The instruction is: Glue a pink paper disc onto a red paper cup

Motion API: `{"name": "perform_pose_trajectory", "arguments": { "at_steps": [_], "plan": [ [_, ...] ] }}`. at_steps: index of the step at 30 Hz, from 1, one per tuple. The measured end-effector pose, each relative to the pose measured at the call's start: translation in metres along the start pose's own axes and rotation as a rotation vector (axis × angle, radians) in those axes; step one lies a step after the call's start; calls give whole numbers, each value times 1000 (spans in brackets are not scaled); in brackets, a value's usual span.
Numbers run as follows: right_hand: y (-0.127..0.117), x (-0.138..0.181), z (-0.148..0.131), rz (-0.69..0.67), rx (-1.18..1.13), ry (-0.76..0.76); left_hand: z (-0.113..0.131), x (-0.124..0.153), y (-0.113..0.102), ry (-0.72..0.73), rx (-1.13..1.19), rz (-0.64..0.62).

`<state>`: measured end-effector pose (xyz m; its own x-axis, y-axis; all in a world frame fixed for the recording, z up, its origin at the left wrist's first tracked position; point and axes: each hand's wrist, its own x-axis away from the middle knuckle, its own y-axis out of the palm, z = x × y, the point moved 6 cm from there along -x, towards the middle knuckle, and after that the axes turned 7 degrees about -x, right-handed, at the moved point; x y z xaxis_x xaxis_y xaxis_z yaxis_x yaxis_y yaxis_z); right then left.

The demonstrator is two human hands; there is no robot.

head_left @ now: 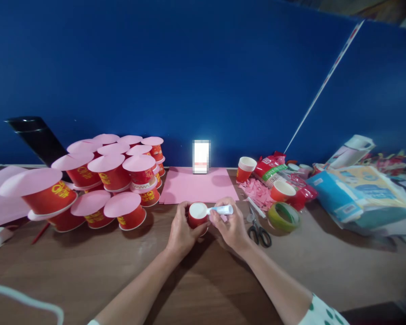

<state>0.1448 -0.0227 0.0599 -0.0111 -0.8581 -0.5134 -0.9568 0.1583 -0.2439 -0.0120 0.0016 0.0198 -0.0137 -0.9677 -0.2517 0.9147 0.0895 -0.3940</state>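
Observation:
In front of me my left hand (182, 231) is wrapped round a small red paper cup (198, 210), which stands upside down with its white base upward. Between the fingers of my right hand (232, 229) is a white glue stick (224, 210), held nearly level. Its tip is at the right edge of the cup's base; whether it touches is hard to tell. A bit of pink shows under the right fingers, mostly hidden. Behind both hands lies a stack of pink paper sheets (179, 187).
Stacked red cups topped with pink paper discs (122, 205) stand at the left, before a black bottle (37, 137). On the right are scissors (260, 235), a tape roll (284, 217), upright cups (246, 169), pink scraps (257, 193) and a blue-and-yellow packet (362, 194). A blue partition (189, 81) rises behind.

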Motion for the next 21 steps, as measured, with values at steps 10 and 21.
{"name": "perform_pose_trajectory", "arguments": {
  "at_steps": [10, 21],
  "plan": [
    [-2, -3, -10, -30, 51, -61, -1, 0, -1, 19, -2, 14],
    [-2, -7, -13, -96, 31, -57, -1, 0, 0, 26, -3, 3]
  ]
}}
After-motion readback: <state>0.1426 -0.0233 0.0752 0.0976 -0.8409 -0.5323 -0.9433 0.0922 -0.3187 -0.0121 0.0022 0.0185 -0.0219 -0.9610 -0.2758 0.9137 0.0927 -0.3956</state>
